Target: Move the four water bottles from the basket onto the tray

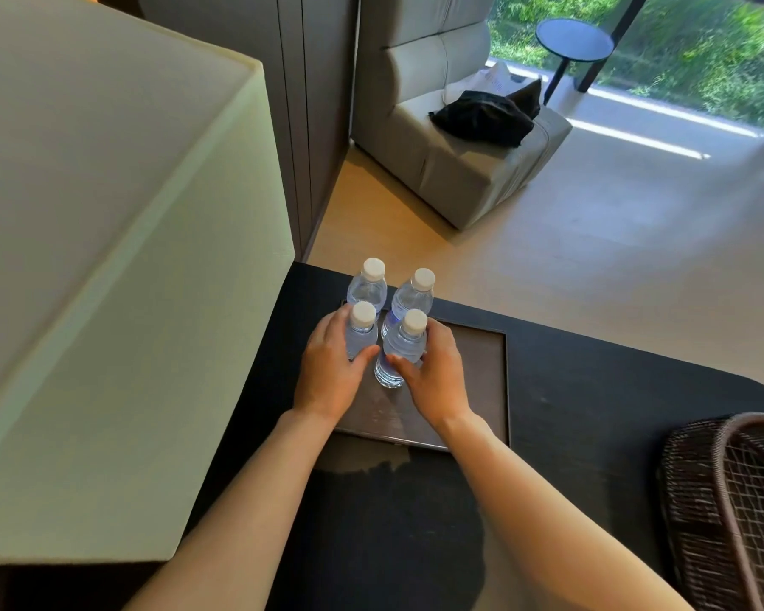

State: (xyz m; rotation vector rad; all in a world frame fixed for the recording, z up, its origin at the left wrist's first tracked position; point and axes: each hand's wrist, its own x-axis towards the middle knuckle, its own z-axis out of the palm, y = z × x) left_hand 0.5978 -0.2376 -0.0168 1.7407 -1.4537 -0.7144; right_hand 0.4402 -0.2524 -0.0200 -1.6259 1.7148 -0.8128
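1. Clear plastic, white caps: four bottles stand upright in a tight 2x2 cluster on the far-left corner of the tray (468, 381).
2. Far pair: far-left bottle (368, 286), far-right bottle (415, 297). No hand on either.
3. Near pair: near-left bottle (361, 332), near-right bottle (400, 350).
4. Left hand (329, 368): grip wrapped around the near-left bottle, thumb across the front, fingers behind it.
5. Right hand (435, 374): grip wrapped around the near-right bottle, thumb on its lower front, fingers around the right side.
6. Near-right bottle's base shows on the tray surface; near-left base is hidden by the left hand.
7. Tray is dark, flat, thin raised rim, sitting on the black tabletop (592, 412).
8. Wicker basket (724, 500) at the right edge of the tabletop, well apart from the tray; the visible part holds no bottles.
9. Big cream lampshade (107, 258) fills the left of the view.
10. Background: grey sofa (459, 169) with a black bag (481, 116), round side table (574, 39) by the window.
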